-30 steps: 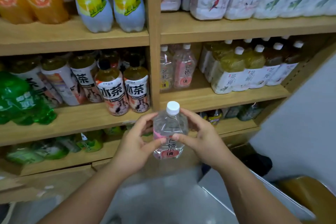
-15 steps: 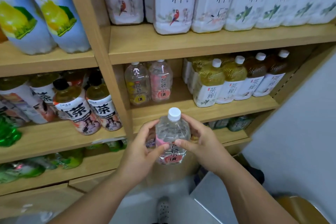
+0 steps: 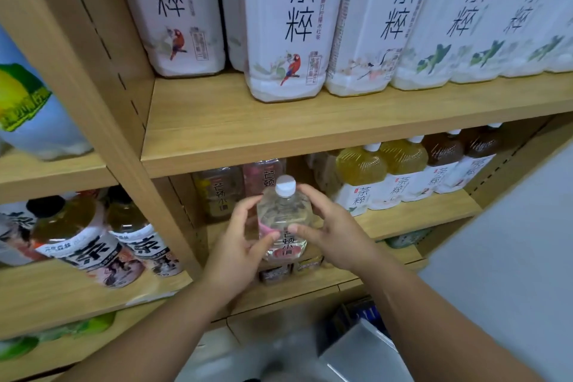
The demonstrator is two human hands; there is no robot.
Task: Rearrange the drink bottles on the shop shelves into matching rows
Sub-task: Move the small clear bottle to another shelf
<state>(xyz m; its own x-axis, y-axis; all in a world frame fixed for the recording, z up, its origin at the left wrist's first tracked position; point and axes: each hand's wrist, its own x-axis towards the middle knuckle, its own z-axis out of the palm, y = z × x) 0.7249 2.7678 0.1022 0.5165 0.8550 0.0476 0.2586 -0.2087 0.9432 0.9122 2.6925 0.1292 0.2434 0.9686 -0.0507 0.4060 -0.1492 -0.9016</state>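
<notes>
Head view: the bottle [image 3: 283, 220], clear with a white cap and a pink label, is held upright between both hands in front of the middle shelf [image 3: 418, 214], its long axis near vertical and the cap up. The left hand [image 3: 238, 245] wraps the left side, fingers curled behind and thumb across the front. The right hand [image 3: 335, 236] grips the right shoulder, thumb pressed on the label. Both hands are equally near, so either could carry it alone. The target gap lies straight ahead of the fingers, away from the body. Directly behind the cap stands the pink bottle [image 3: 263, 174], the likely match; the yellow bottle [image 3: 221, 192] stands just beside it to the left. Whether the base is already over the shelf board cannot be told. Limits on the forward push: the upper board [image 3: 279, 133] close above the cap, the divider [image 3: 130, 140] to the left, and the tea row [image 3: 361, 180] near on the right. Keep the bottle upright and low on entry; knuckles on the right could brush the nearest tea bottle.
</notes>
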